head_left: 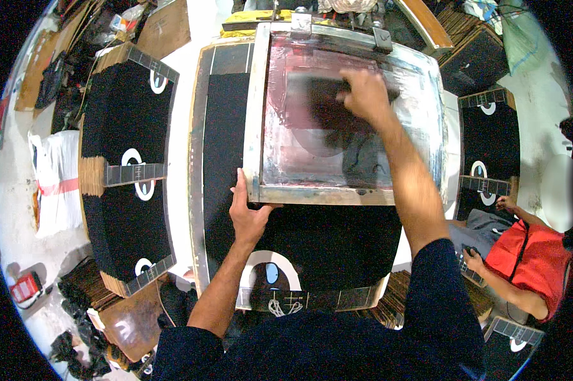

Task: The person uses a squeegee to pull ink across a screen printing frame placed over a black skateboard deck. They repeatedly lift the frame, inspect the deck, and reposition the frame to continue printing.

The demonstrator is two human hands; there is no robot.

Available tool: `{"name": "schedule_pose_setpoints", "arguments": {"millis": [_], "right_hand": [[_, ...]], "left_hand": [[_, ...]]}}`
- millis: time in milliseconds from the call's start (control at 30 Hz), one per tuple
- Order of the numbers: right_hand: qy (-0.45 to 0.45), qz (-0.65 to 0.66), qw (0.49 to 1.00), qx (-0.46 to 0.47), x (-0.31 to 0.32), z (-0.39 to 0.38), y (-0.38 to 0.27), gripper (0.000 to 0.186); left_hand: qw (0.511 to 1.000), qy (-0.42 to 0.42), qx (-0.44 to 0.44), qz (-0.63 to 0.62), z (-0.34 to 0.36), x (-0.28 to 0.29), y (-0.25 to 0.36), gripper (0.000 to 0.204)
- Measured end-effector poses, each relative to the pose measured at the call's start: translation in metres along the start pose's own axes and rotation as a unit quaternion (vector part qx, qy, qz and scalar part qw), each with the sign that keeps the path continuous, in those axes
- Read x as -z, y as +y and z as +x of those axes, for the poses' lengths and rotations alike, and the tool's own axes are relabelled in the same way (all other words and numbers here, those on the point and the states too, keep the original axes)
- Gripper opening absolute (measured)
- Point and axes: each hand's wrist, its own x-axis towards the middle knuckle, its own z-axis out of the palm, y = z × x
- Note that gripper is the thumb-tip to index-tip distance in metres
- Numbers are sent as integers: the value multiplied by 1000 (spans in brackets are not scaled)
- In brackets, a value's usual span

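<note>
A screen printing frame (253,140) with pale, paint-stained edges lies across the board before me, held at its far side by metal clamps (301,24). Its mesh (293,159) is smeared reddish and grey. My left hand (247,213) grips the near left corner, fingers along the side and thumb along the near edge. Over the mesh, my right hand (367,95) is bent and closed around a dark, motion-blurred thing (324,101) whose kind I cannot make out. Under the frame a black printed sheet (324,241) shows, with a white ring and blue oval near me.
Stacks of black printed sheets stand at left (131,120) and right (489,136). A seated person in a red top (531,260) works at the right. White plastic sacks (58,184) lie far left; a brown board (131,327) is lower left.
</note>
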Motion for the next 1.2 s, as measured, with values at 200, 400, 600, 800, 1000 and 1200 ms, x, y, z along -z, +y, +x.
{"name": "schedule_pose_setpoints", "arguments": {"millis": [200,400,600,800,1000,1200], "right_hand": [[-59,6,997,-40,8,104,29,64],[161,-23,987,-13,-21,14,-7,38],[163,41,984,-59,-28,-96,-53,30],[351,48,933,-65,-8,-144,-73,43],[464,58,883,-38,64,-187,-101,30],[545,34,837,44,193,-105,-77,35]], "left_hand": [[1000,4,20,-16,-1,0,2,116],[999,18,-28,15,0,-2,-3,115],[999,16,-30,-1,-3,-3,-10,116],[999,10,-22,-31,1,3,3,120],[986,38,-114,-120,12,58,99,129],[936,0,-142,-322,83,121,146,110]]}}
